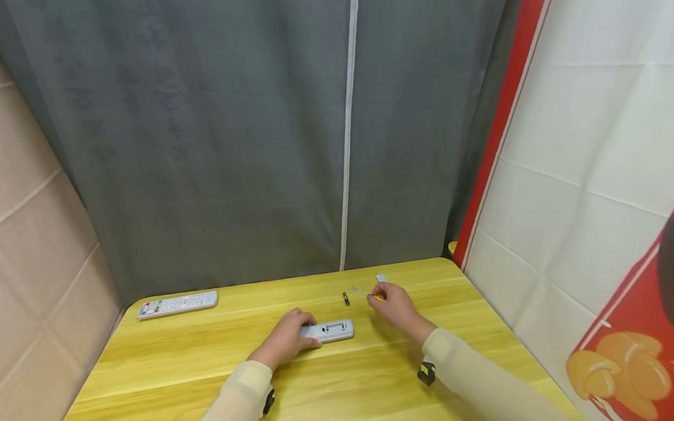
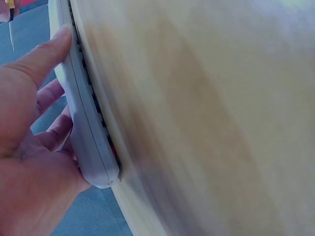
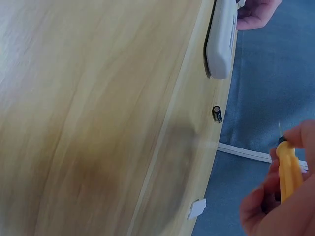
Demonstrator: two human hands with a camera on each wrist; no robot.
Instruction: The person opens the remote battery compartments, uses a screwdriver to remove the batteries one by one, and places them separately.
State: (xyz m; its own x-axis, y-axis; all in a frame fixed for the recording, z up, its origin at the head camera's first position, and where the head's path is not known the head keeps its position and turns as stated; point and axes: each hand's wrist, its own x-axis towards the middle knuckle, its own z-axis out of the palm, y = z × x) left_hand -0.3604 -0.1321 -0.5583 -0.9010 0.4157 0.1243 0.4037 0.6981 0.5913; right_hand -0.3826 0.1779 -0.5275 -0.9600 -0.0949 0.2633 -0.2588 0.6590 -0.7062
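My left hand (image 1: 288,337) grips the near end of a pale grey remote control (image 1: 347,329), thumb along one long edge and fingers along the other. The remote lies buttons down on the table, its battery compartment uncovered and facing up. In the right wrist view, my right hand (image 3: 283,201) holds a small screwdriver (image 3: 289,172) by its yellow handle, the thin metal shaft pointing away from the palm. Between the remote and the right hand lies a small black battery (image 1: 346,298). Beyond the right hand sits a pale battery cover (image 1: 381,277).
A second grey remote control (image 1: 178,304) lies buttons up at the table's far left. The yellow wood-grain table (image 1: 168,372) ends at a dark grey curtain (image 1: 225,146), with pale fabric walls at both sides.
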